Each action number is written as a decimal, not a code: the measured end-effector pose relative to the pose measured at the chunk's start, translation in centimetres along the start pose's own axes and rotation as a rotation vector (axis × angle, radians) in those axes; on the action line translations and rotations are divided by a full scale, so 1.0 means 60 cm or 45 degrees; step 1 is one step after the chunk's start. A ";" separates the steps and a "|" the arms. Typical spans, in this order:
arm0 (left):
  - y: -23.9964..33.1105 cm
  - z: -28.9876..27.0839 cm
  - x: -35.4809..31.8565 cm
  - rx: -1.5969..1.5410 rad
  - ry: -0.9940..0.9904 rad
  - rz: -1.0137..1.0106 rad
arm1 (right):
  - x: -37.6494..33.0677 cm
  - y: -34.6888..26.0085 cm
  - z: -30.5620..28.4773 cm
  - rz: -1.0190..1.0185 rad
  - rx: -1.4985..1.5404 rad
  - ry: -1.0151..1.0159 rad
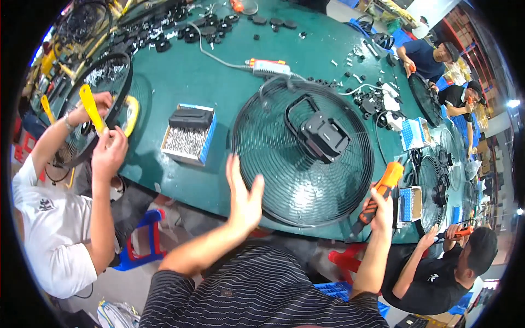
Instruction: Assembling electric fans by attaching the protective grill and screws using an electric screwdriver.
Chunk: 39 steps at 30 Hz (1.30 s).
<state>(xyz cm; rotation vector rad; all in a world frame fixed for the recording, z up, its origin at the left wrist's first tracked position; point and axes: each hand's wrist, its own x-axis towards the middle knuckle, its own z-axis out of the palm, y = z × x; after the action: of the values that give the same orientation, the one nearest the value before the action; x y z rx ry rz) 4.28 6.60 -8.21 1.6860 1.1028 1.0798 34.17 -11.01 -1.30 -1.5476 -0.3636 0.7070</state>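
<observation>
A round black wire fan grille (257,136) lies on the green table in front of me. On it sits a black motor housing (326,134) with a looped black bracket. My left hand (244,201) is by the grille's near left rim, fingers spread, holding nothing; whether it touches the wire I cannot tell. To the right of the grille, my right hand (381,212) grips an orange and black power screwdriver (390,178), its tip tilted up and away from the grille. Left of the grille stands an open box of screws (186,143) with a black block-shaped part (190,118) on top.
Beyond the grille lies a grey cable with a power box (272,68). Black round parts (191,34) cover the far left of the table (164,65). A person (60,229) at left handles a fan ring and a yellow tool. Others work at right near blue boxes (414,134).
</observation>
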 end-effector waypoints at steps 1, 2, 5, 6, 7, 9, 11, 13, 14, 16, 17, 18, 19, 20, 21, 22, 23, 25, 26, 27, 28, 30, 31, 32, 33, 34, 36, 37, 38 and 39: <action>0.010 -0.003 -0.046 -0.115 -0.069 -0.032 | 0.029 -0.010 -0.009 0.018 0.034 0.013; 0.020 -0.011 -0.080 -0.226 -0.139 -0.067 | 0.055 -0.018 -0.020 0.039 0.068 0.023; 0.035 -0.070 -0.077 -0.327 -0.252 -0.111 | 0.080 -0.024 -0.054 0.055 0.161 0.016; 0.053 -0.108 -0.029 0.070 -0.208 0.175 | 0.064 -0.028 -0.052 0.041 0.188 0.041; 0.058 -0.138 0.022 0.215 -0.127 0.296 | 0.044 -0.026 -0.051 0.045 0.192 0.067; 0.063 -0.196 0.113 0.834 0.070 0.708 | 0.005 -0.021 -0.040 -0.313 0.090 0.065; 0.060 -0.235 0.171 1.111 -0.032 0.515 | -0.034 -0.017 -0.023 -0.528 0.084 0.104; 0.051 -0.245 0.215 1.288 -0.219 0.243 | -0.068 0.000 -0.018 -0.660 0.040 0.199; 0.042 -0.253 0.228 1.328 -0.189 0.419 | -0.081 0.004 -0.017 -0.621 0.045 0.218; 0.052 -0.248 0.240 1.340 -0.231 0.378 | -0.100 0.012 -0.010 -0.868 0.074 0.255; 0.064 -0.240 0.238 1.361 -0.200 0.352 | -0.107 0.007 -0.004 -0.878 0.060 0.355; 0.068 -0.237 0.226 1.386 -0.161 0.318 | -0.110 0.005 -0.003 -0.896 0.068 0.388; 0.063 -0.236 0.225 1.441 -0.190 0.275 | -0.106 0.005 -0.005 -0.924 0.084 0.423; 0.055 -0.236 0.224 1.457 -0.229 0.274 | -0.104 0.008 -0.007 -0.954 0.097 0.455; 0.046 -0.238 0.224 1.468 -0.281 0.266 | -0.098 0.010 -0.008 -0.983 0.101 0.482; 0.039 -0.240 0.225 1.478 -0.328 0.257 | -0.100 0.009 -0.012 -0.965 0.120 0.477; 0.037 -0.243 0.229 1.441 -0.356 0.270 | -0.102 0.008 -0.015 -0.956 0.132 0.450; 0.043 -0.240 0.233 1.436 -0.402 0.192 | -0.114 0.004 -0.015 -0.955 0.149 0.388; 0.045 -0.240 0.236 1.417 -0.429 0.132 | -0.119 0.002 -0.015 -0.966 0.158 0.357; 0.043 -0.240 0.243 1.405 -0.435 0.161 | -0.123 -0.002 -0.009 -0.986 0.167 0.331; 0.040 -0.244 0.241 1.408 -0.432 0.152 | -0.131 -0.004 -0.007 -1.006 0.160 0.298; 0.033 -0.247 0.234 1.291 -0.457 0.077 | -0.148 -0.011 -0.005 -0.989 0.160 0.252; 0.027 -0.258 0.235 1.232 -0.429 0.101 | -0.151 -0.015 -0.001 -0.985 0.150 0.251; 0.022 -0.271 0.237 1.172 -0.401 0.124 | -0.152 -0.019 0.007 -0.975 0.201 0.218; 0.029 -0.273 0.235 1.138 -0.373 0.091 | -0.155 -0.023 0.013 -0.963 0.248 0.187; 0.020 -0.282 0.235 1.031 -0.343 0.107 | -0.159 -0.028 0.018 -0.958 0.233 0.187; 0.027 -0.286 0.221 0.930 -0.248 0.120 | -0.167 -0.039 0.032 -0.946 0.338 0.126; 0.038 -0.276 0.204 0.777 -0.218 0.189 | -0.173 -0.042 0.040 -0.916 0.441 0.104; 0.052 -0.255 0.177 0.526 -0.210 0.129 | -0.178 -0.045 0.048 -0.931 0.501 0.066; 0.066 -0.228 0.144 0.272 -0.204 0.070 | -0.186 -0.051 0.061 -0.925 0.573 0.021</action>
<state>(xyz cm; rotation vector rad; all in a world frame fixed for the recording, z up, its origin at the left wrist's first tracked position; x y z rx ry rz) -5.55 16.18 1.26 1.9450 1.1049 0.8672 23.97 -14.71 4.19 -0.8944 -0.6578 0.1788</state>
